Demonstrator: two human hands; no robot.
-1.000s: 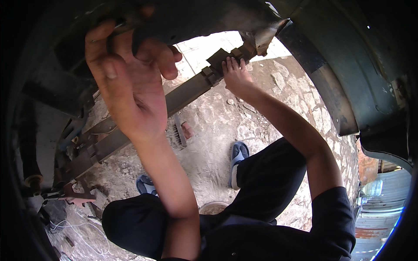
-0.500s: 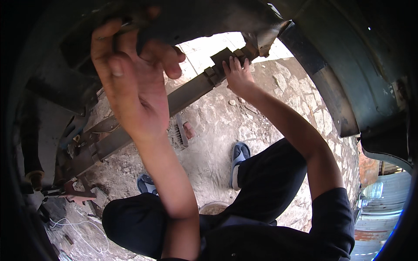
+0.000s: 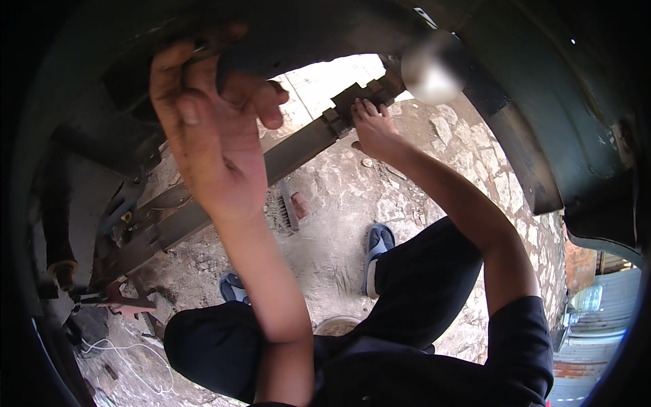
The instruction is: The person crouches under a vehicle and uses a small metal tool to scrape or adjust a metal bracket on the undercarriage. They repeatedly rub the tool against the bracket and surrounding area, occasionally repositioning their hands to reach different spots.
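My left hand is raised to a dark metal underside, palm toward me. Its thumb stands apart from the bent fingers, and the palm is bare. Shadow hides where the upper fingertips meet the dark part. My right hand lies on a long, dark steel bar like a leaf spring, its slightly spread fingers over the bar beside a blocky clamp. The thumb sits at the bar's lower edge. Neither hand shows a tool in it.
On the rough stone floor lie a wire brush and a white cord. A curved dark panel arches at right, a rubber-like cylinder hangs at left. Corrugated metal sheets stand at far right. A pale round blur hides the bar's upper end.
The view has shifted slightly. My right fingers are more bent on the bar. The left hand keeps nearly the same pose. A pale round blur has appeared at the bar's upper end.
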